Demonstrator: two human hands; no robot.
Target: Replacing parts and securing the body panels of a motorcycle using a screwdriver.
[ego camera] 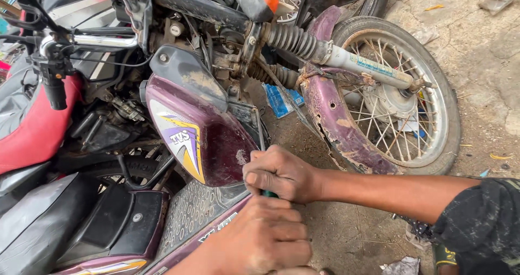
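Note:
My right hand point(281, 172) reaches in from the right on a bare forearm with a dark sleeve. Its fist is closed against the lower edge of the purple body panel point(211, 134) of a moped. A short piece of a green tool handle point(268, 193) shows just under that fist. My left hand point(260, 237) comes up from the bottom edge, fingers curled, directly below the right hand and touching it, apparently closed on the same handle. The tool's tip is hidden behind the hands. Both hands hover over the moped's studded black footboard point(189, 210).
The moped's spoked front wheel point(401, 101) and scuffed purple mudguard point(330, 112) lie to the upper right on dirt ground. The fork with its rubber boot point(295, 39) crosses above. A red motorcycle point(32, 128) crowds the left. A blue packet point(279, 99) lies under the fork.

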